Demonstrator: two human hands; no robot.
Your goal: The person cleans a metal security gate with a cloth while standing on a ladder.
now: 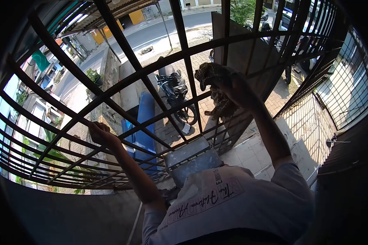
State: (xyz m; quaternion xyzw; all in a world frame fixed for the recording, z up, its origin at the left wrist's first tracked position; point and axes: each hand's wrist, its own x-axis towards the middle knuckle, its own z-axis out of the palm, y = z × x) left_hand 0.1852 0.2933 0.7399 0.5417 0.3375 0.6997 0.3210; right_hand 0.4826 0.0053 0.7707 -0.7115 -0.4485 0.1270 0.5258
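Left hand (100,134) clamped round a bar of the window grille (151,69), bracing by the look of it, while the right hand (238,90) presses a bunched patterned rag (210,75) against the higher bars.

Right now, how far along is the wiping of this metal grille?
Done: I cannot tell. All bars of the grille look equally dark, with no wiped patch showing.
In hand: the right hand holds a patterned cloth against the bars in the upper middle, while the left hand grips a bar at the lower left.
Left: probably most of the grille, though nothing marks it.
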